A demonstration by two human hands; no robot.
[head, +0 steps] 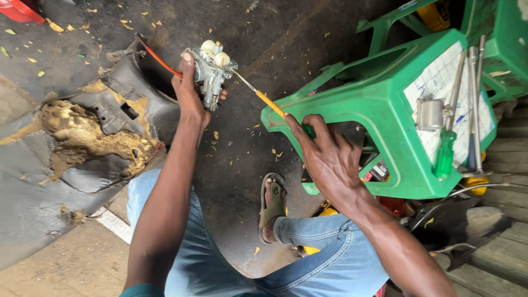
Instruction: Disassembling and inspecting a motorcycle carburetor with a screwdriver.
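Note:
My left hand (190, 91) grips a grey metal carburetor (213, 66) with two cream-coloured caps on top, held up over the dark floor. An orange hose (157, 55) runs from behind it to the upper left. My right hand (324, 151) holds a screwdriver (267, 102) with a yellow handle and a thin metal shaft. The shaft's tip touches the right side of the carburetor.
A green plastic stool (379, 104) lies on its side to the right, with a metal cup (430, 114), a green-handled screwdriver (444, 154) and long tools on top. A torn seat with exposed foam (82, 132) lies left. My jeans-clad legs and a sandalled foot (272, 206) are below.

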